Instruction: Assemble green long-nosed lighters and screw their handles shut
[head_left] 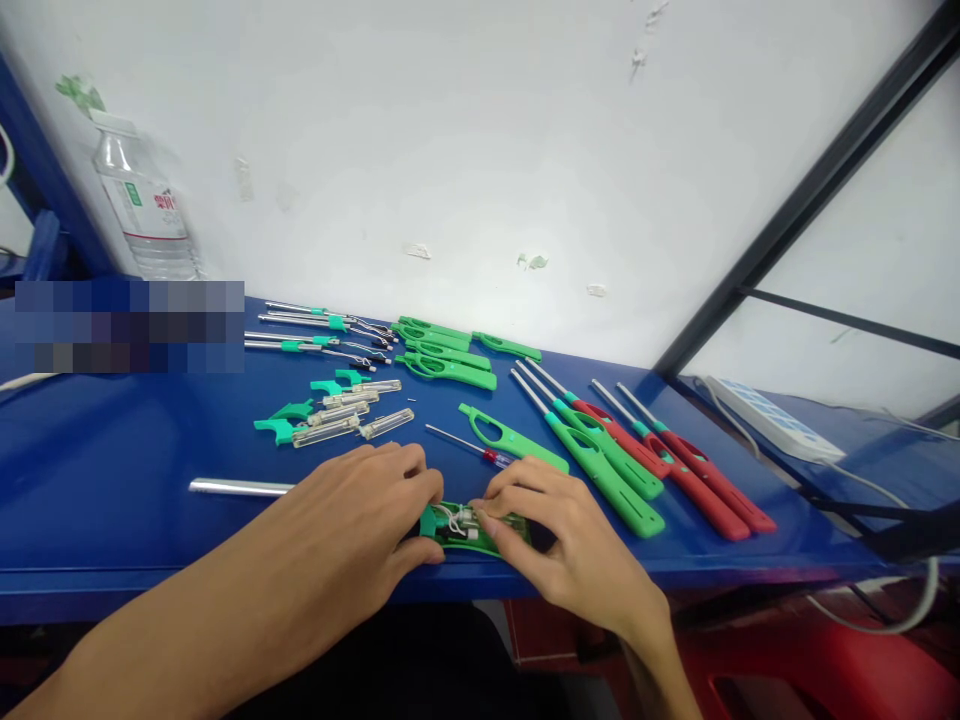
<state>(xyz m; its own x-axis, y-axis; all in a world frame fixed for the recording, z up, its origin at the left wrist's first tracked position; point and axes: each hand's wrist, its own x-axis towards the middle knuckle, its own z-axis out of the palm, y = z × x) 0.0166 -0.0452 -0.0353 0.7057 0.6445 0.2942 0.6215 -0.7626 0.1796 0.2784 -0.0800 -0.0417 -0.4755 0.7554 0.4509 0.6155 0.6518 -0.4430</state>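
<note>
At the front of the blue table, an opened green lighter (459, 540) lies with white wires and a clear fuel tank showing inside its shell. My left hand (390, 510) grips its teal trigger end, fingers closed; the metal tube (240, 488) sticks out to the left beyond that hand. My right hand (536, 510) pinches at the tank end, thumb and fingers together over the wires. Just behind my hands lie a screwdriver (487, 455) with a red and clear handle and a loose green half shell (525, 447).
Finished-looking green lighters (600, 475) and red lighters (701, 480) lie at the right. Behind are green half shells (450, 370), metal tubes with wires (300, 344), clear tanks (326, 430) and teal triggers (276, 428). A bottle (146, 205) and power strip (776, 415) flank them.
</note>
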